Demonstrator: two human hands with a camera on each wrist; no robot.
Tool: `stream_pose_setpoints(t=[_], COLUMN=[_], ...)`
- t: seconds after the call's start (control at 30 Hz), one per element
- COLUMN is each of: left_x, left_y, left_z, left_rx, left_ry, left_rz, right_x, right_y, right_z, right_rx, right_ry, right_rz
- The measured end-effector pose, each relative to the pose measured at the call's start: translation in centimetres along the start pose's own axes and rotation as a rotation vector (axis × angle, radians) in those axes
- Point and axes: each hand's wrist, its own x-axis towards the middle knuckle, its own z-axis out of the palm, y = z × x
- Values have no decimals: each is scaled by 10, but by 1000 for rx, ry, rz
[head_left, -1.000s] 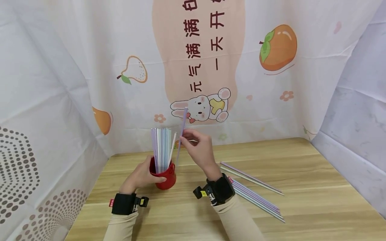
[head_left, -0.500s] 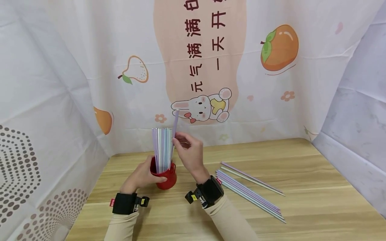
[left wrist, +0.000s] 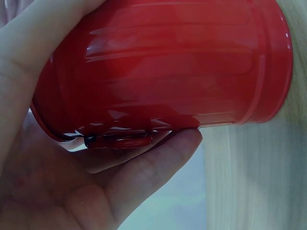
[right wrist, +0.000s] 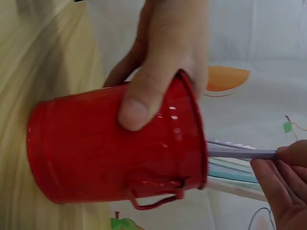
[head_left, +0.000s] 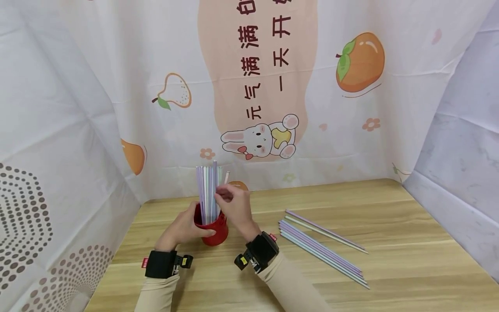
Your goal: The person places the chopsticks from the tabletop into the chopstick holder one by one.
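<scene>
Head view: the left hand (head_left: 183, 229) wraps round a small red bucket (head_left: 213, 232) that stands on the wooden surface (head_left: 409, 260), thumb across its front. A sheaf of pastel straws (head_left: 206, 190) stands upright in the bucket. The right hand (head_left: 234, 206), at about 1 o'clock from the bucket, pinches one purple straw (head_left: 214, 173) whose top pokes a little above the others (its lower end is inside the bucket). More loose straws (head_left: 323, 251) lie flat on the surface at 3 o'clock from the bucket, well apart from it.

Left wrist view: the left hand (left wrist: 62, 182) grips the red bucket (left wrist: 168, 72), with fingers curled under its rim and palm against its ribbed wall.

Right wrist view: the left hand's thumb (right wrist: 144, 100) presses the red bucket's (right wrist: 86, 153) side. At 3 o'clock the right hand's fingertips (right wrist: 290, 155) pinch the purple straw (right wrist: 240, 154), which runs into the bucket's mouth above the other straws (right wrist: 230, 173).
</scene>
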Motion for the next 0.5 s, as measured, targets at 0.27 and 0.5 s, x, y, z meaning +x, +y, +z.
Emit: stream_pose_setpoints(t=[0.27,0.5], left_x=[0,0], left_y=[-1,-1], left_z=[1,0], left_rx=[11,17], left_ry=[5,7], left_rz=[-7,-15], right_x=[-7,-7], right_y=[8,10], right_z=[11,13], right_rx=[-135,-189], right_ry=[-124,-171], right_rz=[73,87])
